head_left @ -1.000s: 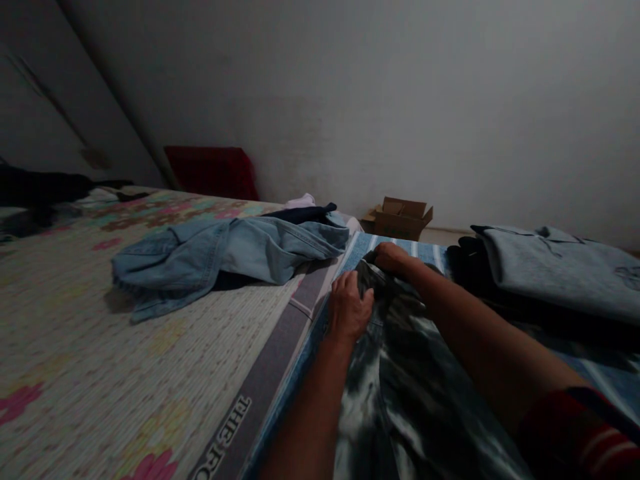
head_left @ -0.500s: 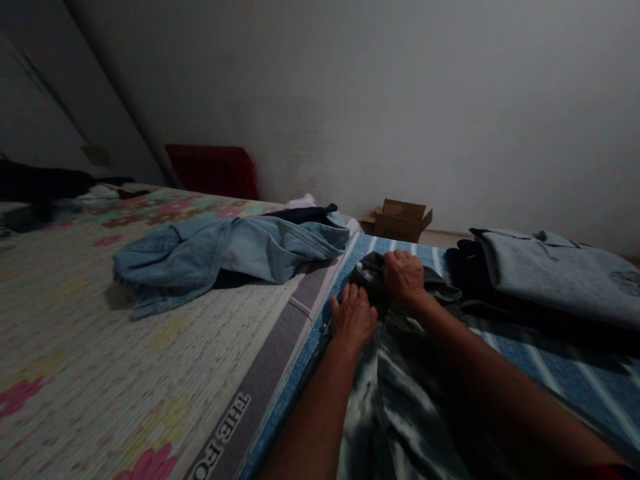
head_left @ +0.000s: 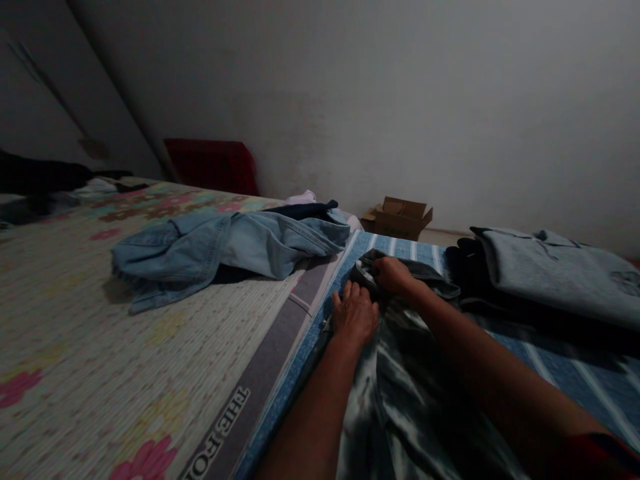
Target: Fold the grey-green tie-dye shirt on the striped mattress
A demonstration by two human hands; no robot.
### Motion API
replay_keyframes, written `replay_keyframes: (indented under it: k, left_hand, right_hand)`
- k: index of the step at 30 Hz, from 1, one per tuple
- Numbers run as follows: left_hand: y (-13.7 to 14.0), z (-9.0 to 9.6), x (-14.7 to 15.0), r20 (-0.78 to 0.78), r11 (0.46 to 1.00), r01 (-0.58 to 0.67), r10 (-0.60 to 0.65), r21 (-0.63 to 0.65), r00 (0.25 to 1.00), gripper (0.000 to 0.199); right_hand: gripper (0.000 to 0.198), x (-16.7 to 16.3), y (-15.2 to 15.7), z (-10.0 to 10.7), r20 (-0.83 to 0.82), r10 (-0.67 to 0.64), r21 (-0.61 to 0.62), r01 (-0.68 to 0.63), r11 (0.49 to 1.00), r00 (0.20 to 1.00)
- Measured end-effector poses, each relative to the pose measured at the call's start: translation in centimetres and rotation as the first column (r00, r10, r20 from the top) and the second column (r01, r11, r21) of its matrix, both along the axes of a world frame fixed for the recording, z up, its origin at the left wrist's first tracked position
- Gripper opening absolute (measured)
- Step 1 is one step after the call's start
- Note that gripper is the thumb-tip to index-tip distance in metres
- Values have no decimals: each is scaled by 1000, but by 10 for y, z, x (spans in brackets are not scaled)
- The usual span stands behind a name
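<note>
A pair of dark grey, white-blotched trousers (head_left: 405, 393) lies on the blue striped cover (head_left: 360, 247), its waist end away from me. My left hand (head_left: 355, 315) rests on the cloth just below the waistband, fingers laid out over the fabric. Further up and to the right, my right hand (head_left: 394, 275) has its fingers closed on the waistband edge; the fingertips are partly hidden. Part of the waist opening shows around that hand. My forearms cover some of the trouser legs.
Light blue jeans (head_left: 255, 243) lie crumpled on the flowered mat (head_left: 200, 347) at left. To the right sits a folded grey hoodie (head_left: 555, 270) on dark clothes. Behind the bed are a cardboard box (head_left: 400, 220) and a red case-like object (head_left: 213, 165) by the wall.
My right hand has shifted slightly left along the waistband, and its fingers have turned inward. My left hand stays in almost the same place.
</note>
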State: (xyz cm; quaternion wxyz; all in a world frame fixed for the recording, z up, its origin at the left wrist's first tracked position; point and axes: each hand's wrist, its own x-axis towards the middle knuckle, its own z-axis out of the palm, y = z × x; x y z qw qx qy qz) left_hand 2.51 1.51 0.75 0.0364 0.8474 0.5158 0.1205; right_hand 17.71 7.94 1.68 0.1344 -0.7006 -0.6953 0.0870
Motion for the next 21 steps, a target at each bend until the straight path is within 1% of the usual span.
replay_keyframes:
  k: [3, 6, 8, 10, 11, 14, 16, 17, 18, 19, 20, 21]
  left_hand:
    - [1, -1, 0, -14, 1000, 21, -22, -21, 1000, 39]
    - [1, -1, 0, -28, 998, 21, -23, -52, 999, 50]
    - [1, -1, 0, -26, 998, 18, -20, -61, 999, 56]
    - [0, -1, 0, -19, 998, 17, -19, -62, 1000, 59]
    - [0, -2, 1, -16, 998, 16, -17, -62, 1000, 59]
    - [0, -1, 1, -10, 998, 9, -10, -69, 1000, 61]
    - [0, -1, 2, -5, 997, 4, -4, -77, 1000, 62]
    - [0, -1, 2, -6, 997, 2, -2, -80, 1000, 62]
    - [-1, -1, 2, -9, 997, 0, -1, -82, 1000, 61]
    - [-1, 0, 2, -11, 997, -2, 1, -82, 1000, 60]
    - [-1, 0, 2, -13, 997, -3, 2, -81, 1000, 60]
    - [-1, 0, 3, -14, 997, -2, 1, -79, 1000, 59]
  right_hand:
    - [21, 6, 6, -8, -68, -16, 1, 17, 1000, 998]
    - [18, 11, 10, -16, -154, -41, 2, 42, 999, 987]
    - [15, 13, 10, -18, -211, -48, 4, 50, 999, 976]
    - [13, 14, 9, -16, -268, -45, 5, 48, 999, 962]
    - [17, 14, 7, -13, -297, -40, 5, 43, 999, 954]
    - [42, 16, -5, -2, -376, -12, 6, 15, 1000, 927]
    - [53, 17, -15, 5, -433, 67, 9, -70, 997, 899]
    - [55, 16, -19, 7, -452, 123, 12, -132, 991, 883]
    - [53, 16, -23, 8, -455, 174, 14, -188, 982, 873]
    - [50, 15, -25, 8, -431, 197, 12, -213, 977, 881]
    - [46, 14, -26, 7, -383, 187, 5, -200, 980, 905]
    - [41, 12, -25, 5, -321, 143, -2, -152, 988, 936]
